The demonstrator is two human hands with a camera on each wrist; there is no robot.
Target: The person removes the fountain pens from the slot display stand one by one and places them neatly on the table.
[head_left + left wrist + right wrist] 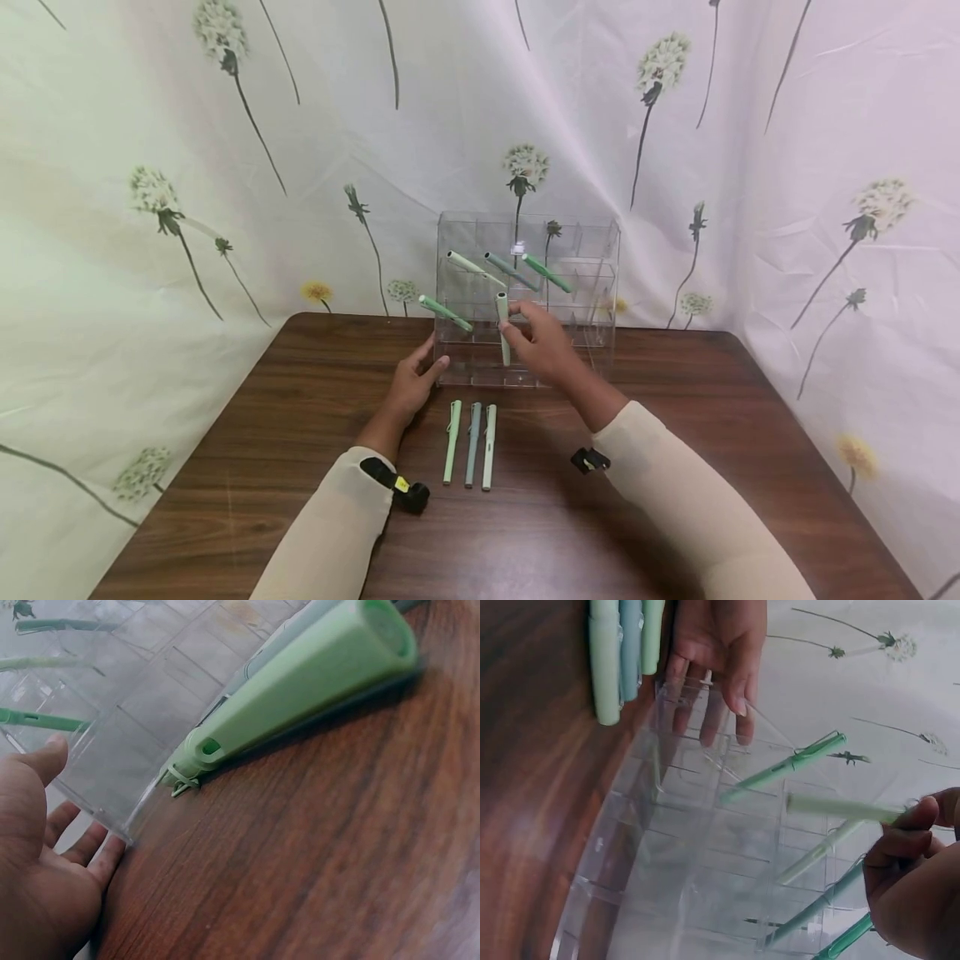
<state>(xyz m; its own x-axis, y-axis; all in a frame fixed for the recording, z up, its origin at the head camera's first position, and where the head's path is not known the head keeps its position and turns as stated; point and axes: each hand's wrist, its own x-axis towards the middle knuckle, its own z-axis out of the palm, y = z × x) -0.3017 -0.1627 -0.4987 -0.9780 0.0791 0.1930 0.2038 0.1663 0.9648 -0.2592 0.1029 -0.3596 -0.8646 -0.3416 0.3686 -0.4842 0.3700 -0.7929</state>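
A clear acrylic organizer [592, 287] with rows of compartments stands at the back of the table. My left hand [411, 385] holds its lower left edge, thumb at the front and fingers behind. Between thumb and fingers, my right hand [550, 348] pinches a pale green pen [504, 337], almost upright in front of the organizer; the right wrist view shows this pen [844, 808] apart from the slanted ones. Leaning in the compartments are a mint green pen [446, 313], a pale pen [474, 267], a grey-blue pen [512, 272] and a bright green pen [547, 273].
Side by side on the wooden table [300, 433], before the organizer, lie a light green pen [452, 442], a blue-grey pen [472, 446] and a whitish pen [489, 447]. A flower-printed curtain [360, 150] hangs close behind the table.
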